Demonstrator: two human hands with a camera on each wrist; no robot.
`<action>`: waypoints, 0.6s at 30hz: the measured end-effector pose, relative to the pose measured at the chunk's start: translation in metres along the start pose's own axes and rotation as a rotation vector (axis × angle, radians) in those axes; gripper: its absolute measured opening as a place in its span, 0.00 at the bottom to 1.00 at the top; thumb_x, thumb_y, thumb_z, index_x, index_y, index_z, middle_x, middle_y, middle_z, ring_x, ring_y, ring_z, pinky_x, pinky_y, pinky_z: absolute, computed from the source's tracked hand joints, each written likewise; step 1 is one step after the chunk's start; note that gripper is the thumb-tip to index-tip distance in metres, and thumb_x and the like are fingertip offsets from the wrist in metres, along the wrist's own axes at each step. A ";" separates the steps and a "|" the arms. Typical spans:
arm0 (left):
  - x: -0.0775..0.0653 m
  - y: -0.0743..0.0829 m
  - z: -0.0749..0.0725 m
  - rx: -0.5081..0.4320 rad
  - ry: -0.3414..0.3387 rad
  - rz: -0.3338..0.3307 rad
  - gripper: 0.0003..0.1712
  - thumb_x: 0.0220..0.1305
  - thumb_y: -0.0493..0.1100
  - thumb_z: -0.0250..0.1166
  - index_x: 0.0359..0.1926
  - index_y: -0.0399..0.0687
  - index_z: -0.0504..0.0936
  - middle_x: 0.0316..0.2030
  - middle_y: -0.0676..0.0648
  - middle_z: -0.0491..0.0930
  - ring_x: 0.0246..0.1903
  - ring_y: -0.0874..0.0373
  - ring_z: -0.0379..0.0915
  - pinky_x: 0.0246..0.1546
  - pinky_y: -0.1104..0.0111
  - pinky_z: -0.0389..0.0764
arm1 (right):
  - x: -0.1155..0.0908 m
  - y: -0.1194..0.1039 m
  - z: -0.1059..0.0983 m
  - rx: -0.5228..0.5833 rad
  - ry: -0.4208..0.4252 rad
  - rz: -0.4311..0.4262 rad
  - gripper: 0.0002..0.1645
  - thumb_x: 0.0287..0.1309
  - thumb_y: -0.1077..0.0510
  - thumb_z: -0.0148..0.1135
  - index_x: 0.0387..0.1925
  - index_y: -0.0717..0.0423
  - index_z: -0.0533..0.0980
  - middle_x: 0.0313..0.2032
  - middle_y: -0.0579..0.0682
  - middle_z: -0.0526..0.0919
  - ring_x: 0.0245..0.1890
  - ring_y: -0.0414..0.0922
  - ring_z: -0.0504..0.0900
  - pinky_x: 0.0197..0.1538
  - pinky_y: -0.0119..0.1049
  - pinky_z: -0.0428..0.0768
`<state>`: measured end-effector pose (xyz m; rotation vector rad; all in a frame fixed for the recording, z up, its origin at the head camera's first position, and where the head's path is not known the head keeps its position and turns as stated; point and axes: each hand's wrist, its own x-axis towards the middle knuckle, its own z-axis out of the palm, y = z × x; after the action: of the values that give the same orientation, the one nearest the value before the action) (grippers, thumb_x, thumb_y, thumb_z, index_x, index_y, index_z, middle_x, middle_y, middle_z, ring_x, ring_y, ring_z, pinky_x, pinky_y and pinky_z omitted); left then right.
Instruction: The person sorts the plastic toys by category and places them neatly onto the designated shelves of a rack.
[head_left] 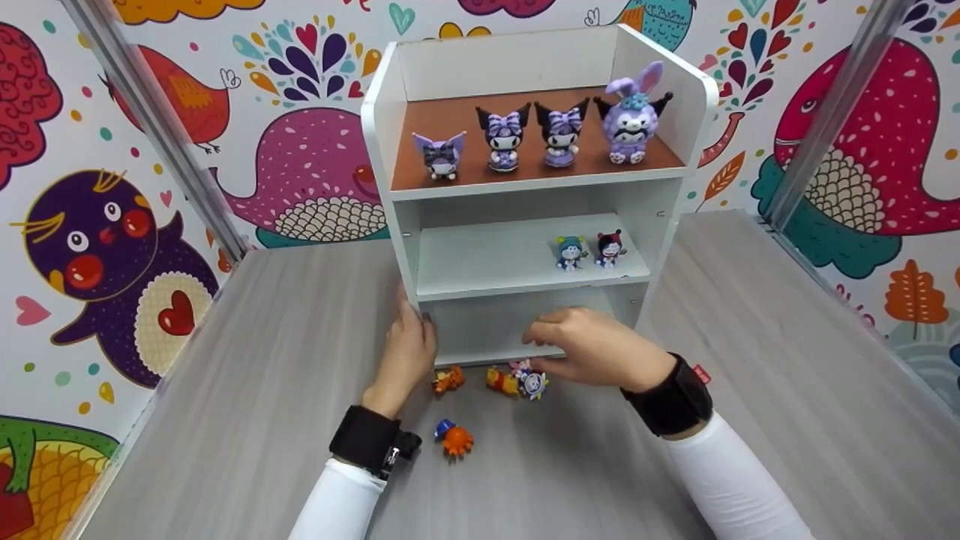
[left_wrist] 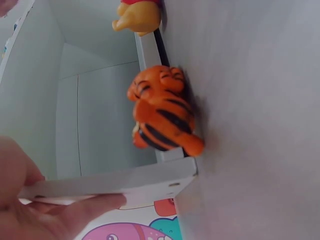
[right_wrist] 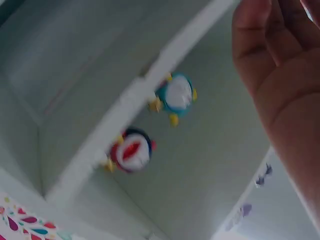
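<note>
My left hand (head_left: 409,341) grips the lower left side panel (left_wrist: 120,182) of a small white shelf unit (head_left: 517,292), thumb and fingers on opposite faces of the board. Close by, at the base, lies an orange tiger figurine (head_left: 448,379) with black stripes. My right hand (head_left: 592,345) is in front of the bottom compartment, fingers loosely bent, with no object visible in them. Near its thumb are a yellow bear figurine (head_left: 501,381) in red, a white-faced figurine with coloured petals (head_left: 533,385) and a partly hidden pink figurine (head_left: 519,366).
Two small figurines in hoods, one teal (head_left: 571,253) and one dark red (head_left: 609,249), stand at the right of the middle shelf. Several purple-and-black figurines (head_left: 561,139) line the brown top shelf. On the grey table (head_left: 300,420), an orange figurine (head_left: 457,442) touches a blue one (head_left: 444,428).
</note>
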<state>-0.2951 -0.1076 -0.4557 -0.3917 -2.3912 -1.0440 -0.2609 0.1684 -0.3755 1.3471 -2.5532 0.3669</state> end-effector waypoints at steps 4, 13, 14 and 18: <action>0.001 -0.001 0.001 -0.006 0.002 -0.009 0.37 0.68 0.27 0.51 0.72 0.20 0.44 0.52 0.16 0.74 0.41 0.29 0.81 0.37 0.44 0.82 | 0.007 0.007 0.020 0.040 -0.157 0.080 0.10 0.61 0.54 0.68 0.42 0.54 0.83 0.37 0.49 0.88 0.33 0.41 0.84 0.38 0.37 0.83; -0.001 -0.001 0.002 -0.005 0.013 0.003 0.39 0.67 0.27 0.52 0.73 0.21 0.44 0.56 0.16 0.72 0.41 0.28 0.81 0.39 0.44 0.82 | 0.011 0.010 0.054 0.090 -0.305 0.160 0.12 0.56 0.58 0.70 0.43 0.56 0.83 0.36 0.50 0.87 0.31 0.40 0.78 0.39 0.36 0.80; -0.001 0.000 0.001 -0.007 0.011 0.001 0.39 0.67 0.26 0.52 0.73 0.21 0.44 0.56 0.16 0.72 0.41 0.28 0.81 0.39 0.44 0.82 | 0.012 0.010 0.055 0.091 -0.307 0.163 0.11 0.56 0.58 0.70 0.42 0.56 0.83 0.35 0.49 0.86 0.31 0.40 0.77 0.38 0.36 0.78; -0.001 0.000 0.001 -0.005 -0.003 -0.013 0.38 0.68 0.27 0.51 0.73 0.22 0.44 0.55 0.16 0.72 0.41 0.29 0.81 0.38 0.45 0.82 | 0.012 0.010 0.062 0.068 -0.309 0.164 0.09 0.53 0.58 0.70 0.37 0.55 0.81 0.29 0.47 0.83 0.28 0.39 0.72 0.35 0.34 0.73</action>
<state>-0.2949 -0.1073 -0.4567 -0.3806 -2.3972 -1.0553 -0.2813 0.1442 -0.4308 1.3099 -2.9419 0.2956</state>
